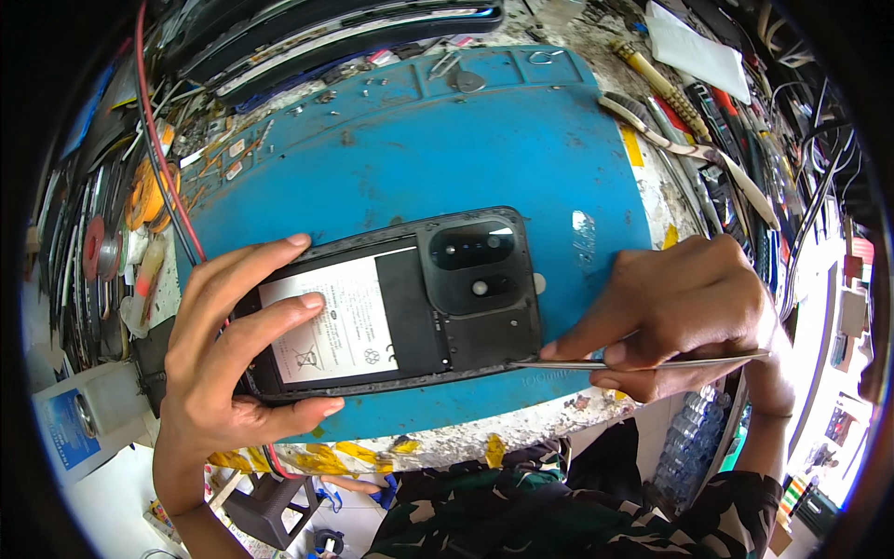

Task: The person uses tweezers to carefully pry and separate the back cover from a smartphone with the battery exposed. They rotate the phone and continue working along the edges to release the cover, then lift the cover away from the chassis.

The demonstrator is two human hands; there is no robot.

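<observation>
A smartphone (pixel 489 340) with its back cover off lies on a blue work mat (pixel 391 158). Its white-labelled battery (pixel 358 326) is exposed, and the black camera module (pixel 473 270) sits at the right end. My left hand (pixel 219 363) grips the phone's left end, the thumb on the near edge and fingers reaching over the far edge and the battery. In my right hand (pixel 689 298) is a slim silver metal tool (pixel 689 362), pinched between thumb and fingers. Its tip touches the phone's near right corner; whether it is one blade or tweezers I cannot make out.
Red and black cables (pixel 160 158) cross the left side. Small screws and parts dot the mat's far trays, near a flat metal pick (pixel 468 81). Hand tools and a brush (pixel 656 88) crowd the right. A translucent container (pixel 102 415) stands at the near left.
</observation>
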